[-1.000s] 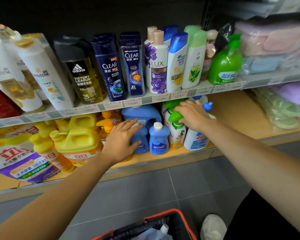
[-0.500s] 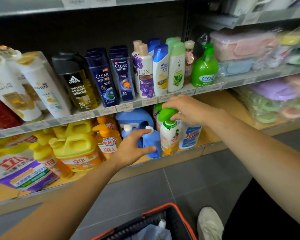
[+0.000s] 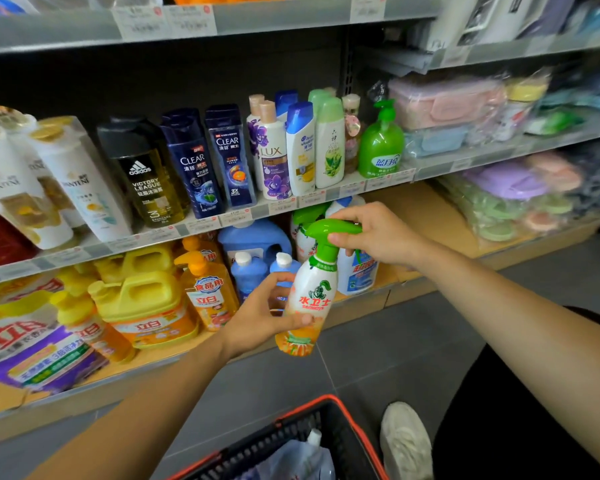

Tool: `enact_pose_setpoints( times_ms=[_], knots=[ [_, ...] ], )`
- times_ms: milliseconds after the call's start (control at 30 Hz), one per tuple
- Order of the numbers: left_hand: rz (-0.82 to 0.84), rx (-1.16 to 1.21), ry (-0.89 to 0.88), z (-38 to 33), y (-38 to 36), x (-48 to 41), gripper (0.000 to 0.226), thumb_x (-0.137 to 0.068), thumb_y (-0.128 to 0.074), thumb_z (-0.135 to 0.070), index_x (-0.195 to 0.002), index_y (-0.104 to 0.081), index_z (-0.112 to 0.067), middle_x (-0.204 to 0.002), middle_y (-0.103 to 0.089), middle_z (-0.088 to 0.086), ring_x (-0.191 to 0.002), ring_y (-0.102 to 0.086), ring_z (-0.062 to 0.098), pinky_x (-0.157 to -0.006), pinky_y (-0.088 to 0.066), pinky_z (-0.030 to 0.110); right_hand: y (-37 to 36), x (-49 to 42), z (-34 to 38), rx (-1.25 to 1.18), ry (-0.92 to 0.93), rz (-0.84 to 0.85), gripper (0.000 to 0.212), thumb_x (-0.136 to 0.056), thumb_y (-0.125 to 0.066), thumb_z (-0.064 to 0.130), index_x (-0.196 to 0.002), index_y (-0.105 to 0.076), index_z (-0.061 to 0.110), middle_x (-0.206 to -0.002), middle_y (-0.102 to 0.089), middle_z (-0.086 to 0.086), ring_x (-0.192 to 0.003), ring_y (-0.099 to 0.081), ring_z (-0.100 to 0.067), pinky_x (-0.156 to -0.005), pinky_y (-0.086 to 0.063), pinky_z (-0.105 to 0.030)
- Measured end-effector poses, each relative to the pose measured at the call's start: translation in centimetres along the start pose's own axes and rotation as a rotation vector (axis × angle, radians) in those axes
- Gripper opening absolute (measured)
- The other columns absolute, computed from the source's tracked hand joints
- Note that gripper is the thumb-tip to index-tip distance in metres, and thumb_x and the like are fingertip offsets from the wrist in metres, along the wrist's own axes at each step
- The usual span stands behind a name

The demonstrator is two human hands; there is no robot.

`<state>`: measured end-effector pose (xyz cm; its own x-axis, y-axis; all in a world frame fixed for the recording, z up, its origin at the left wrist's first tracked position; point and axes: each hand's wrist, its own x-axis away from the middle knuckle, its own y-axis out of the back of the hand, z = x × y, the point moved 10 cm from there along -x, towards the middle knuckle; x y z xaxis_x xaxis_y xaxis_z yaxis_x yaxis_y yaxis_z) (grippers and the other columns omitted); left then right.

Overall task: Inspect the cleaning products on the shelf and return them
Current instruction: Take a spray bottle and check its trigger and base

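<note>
Spray bottle [image 3: 308, 303]: white body, green trigger head [image 3: 326, 237], orange print at the base. It is held in the air in front of the lower shelf [image 3: 426, 220], clear of the shelf board. It is tilted, with the base toward the person and the head toward the shelf. Right hand [image 3: 378, 237]: grips the trigger head from above, with the fingers curled over its top. Left hand [image 3: 257, 317]: holds the lower body of the bottle from the left, with the thumb across the front of the label and the fingers wrapped behind. On the lower shelf, just behind the held bottle, stand a second green-headed spray bottle [image 3: 302, 233] and a white bottle with a blue label [image 3: 355, 275]. To their left are two small blue bottles [image 3: 248, 275] with white caps, placed in front of a larger blue jug [image 3: 257, 237]. Further left are an orange pump bottle [image 3: 210, 296], yellow jugs [image 3: 142, 299] and a printed refill bag [image 3: 25, 341]. The upper shelf [image 3: 201, 226] carries shampoo and body-wash bottles [image 3: 194, 168], ending at the right with a green pump dispenser [image 3: 381, 147]. A black basket [image 3: 291, 431] with a red rim sits below the hands and holds a pouch with a white cap. A light shoe [image 3: 404, 441] rests on the grey tile floor beside it.
</note>
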<state>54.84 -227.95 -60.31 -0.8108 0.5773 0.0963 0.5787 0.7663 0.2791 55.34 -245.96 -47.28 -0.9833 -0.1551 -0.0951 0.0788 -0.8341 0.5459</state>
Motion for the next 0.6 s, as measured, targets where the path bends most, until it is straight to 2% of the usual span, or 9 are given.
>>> enact_pose_setpoints(
  times_ms=[67, 133, 200, 267, 333, 400, 433, 533, 600],
  knots=[
    [0.008, -0.02, 0.009, -0.4, 0.5, 1.0, 0.067, -0.075, -0.089, -0.028, -0.131, -0.053, -0.033, -0.119, -0.07, 0.0, -0.11, -0.068, 0.018, -0.09, -0.059, 0.035, -0.2, 0.1, -0.4, -0.148, -0.039, -0.031, 0.016, -0.092, -0.069, 0.01, -0.107, -0.071, 0.009, -0.073, -0.072, 0.009, -0.058, -0.061, 0.0, -0.056, -0.048, -0.013],
    [0.01, -0.069, 0.019, -1.0, 1.2, 1.9, 0.062, -0.077, -0.088, -0.03, -0.131, -0.057, -0.031, -0.118, -0.071, -0.003, -0.109, -0.068, 0.017, -0.09, -0.059, 0.038, -0.8, 0.0, -0.5, -0.283, -0.088, -0.063, 0.019, -0.09, -0.071, 0.01, -0.108, -0.069, 0.011, -0.072, -0.073, 0.011, -0.059, -0.064, 0.0, -0.053, -0.045, -0.012],
    [-0.001, -0.042, 0.046, -1.4, 1.9, 2.8, 0.058, -0.076, -0.086, -0.031, -0.128, -0.062, -0.027, -0.117, -0.072, -0.001, -0.109, -0.068, 0.021, -0.092, -0.059, 0.041, -1.4, -0.1, -0.9, -0.403, -0.154, -0.136, 0.025, -0.085, -0.077, 0.012, -0.109, -0.068, 0.011, -0.081, -0.074, 0.003, -0.061, -0.066, -0.004, -0.052, -0.044, -0.013],
    [-0.052, 0.018, 0.07, -1.8, 2.6, 3.9, 0.057, -0.071, -0.085, -0.033, -0.124, -0.064, -0.026, -0.114, -0.073, 0.001, -0.106, -0.07, 0.021, -0.087, -0.061, 0.037, -2.1, -0.1, -1.2, -0.547, -0.195, -0.24, 0.033, -0.08, -0.081, 0.009, -0.111, -0.069, 0.006, -0.091, -0.073, -0.006, -0.067, -0.067, -0.005, -0.053, -0.046, -0.012],
    [-0.112, 0.083, 0.085, -1.9, 3.1, 5.0, 0.057, -0.067, -0.086, -0.032, -0.12, -0.065, -0.022, -0.11, -0.074, 0.003, -0.102, -0.072, 0.02, -0.081, -0.061, 0.032, -3.6, 0.0, -1.6, -0.724, -0.23, -0.301, 0.039, -0.08, -0.08, 0.005, -0.117, -0.067, 0.006, -0.105, -0.072, -0.013, -0.084, -0.068, -0.012, -0.065, -0.051, -0.016],
    [-0.149, 0.141, 0.108, -1.6, 3.4, 6.1, 0.057, -0.067, -0.085, -0.028, -0.119, -0.065, -0.019, -0.11, -0.075, 0.005, -0.1, -0.073, 0.022, -0.08, -0.062, 0.032, -5.7, 0.0, -2.0, -0.923, -0.27, -0.294, 0.041, -0.084, -0.074, 0.001, -0.123, -0.062, 0.007, -0.112, -0.069, -0.016, -0.092, -0.067, -0.02, -0.081, -0.053, -0.027],
    [-0.156, 0.161, 0.124, -1.4, 3.6, 6.5, 0.055, -0.068, -0.084, -0.027, -0.119, -0.066, -0.018, -0.11, -0.075, 0.006, -0.1, -0.074, 0.022, -0.081, -0.062, 0.033, -6.9, -0.1, -2.1, -1.015, -0.283, -0.266, 0.04, -0.088, -0.07, 0.001, -0.126, -0.059, 0.006, -0.111, -0.067, -0.014, -0.091, -0.066, -0.021, -0.083, -0.052, -0.03],
    [-0.177, 0.254, 0.163, -0.5, 3.9, 7.6, 0.052, -0.071, -0.082, -0.024, -0.119, -0.066, -0.015, -0.113, -0.075, 0.008, -0.101, -0.074, 0.026, -0.082, -0.062, 0.035, -10.2, -0.1, -2.0, -1.172, -0.275, -0.12, 0.027, -0.098, -0.057, 0.009, -0.125, -0.059, 0.004, -0.116, -0.067, -0.012, -0.103, -0.065, -0.022, -0.09, -0.053, -0.03],
    [-0.195, 0.317, 0.188, 0.2, 3.8, 8.2, 0.052, -0.071, -0.081, -0.023, -0.12, -0.066, -0.013, -0.114, -0.075, 0.01, -0.099, -0.074, 0.027, -0.079, -0.062, 0.034, -11.1, 0.0, -2.0, -1.181, -0.264, -0.087, 0.021, -0.101, -0.054, 0.014, -0.119, -0.063, 0.006, -0.117, -0.069, -0.012, -0.108, -0.066, -0.022, -0.088, -0.056, -0.028]
  ],
)
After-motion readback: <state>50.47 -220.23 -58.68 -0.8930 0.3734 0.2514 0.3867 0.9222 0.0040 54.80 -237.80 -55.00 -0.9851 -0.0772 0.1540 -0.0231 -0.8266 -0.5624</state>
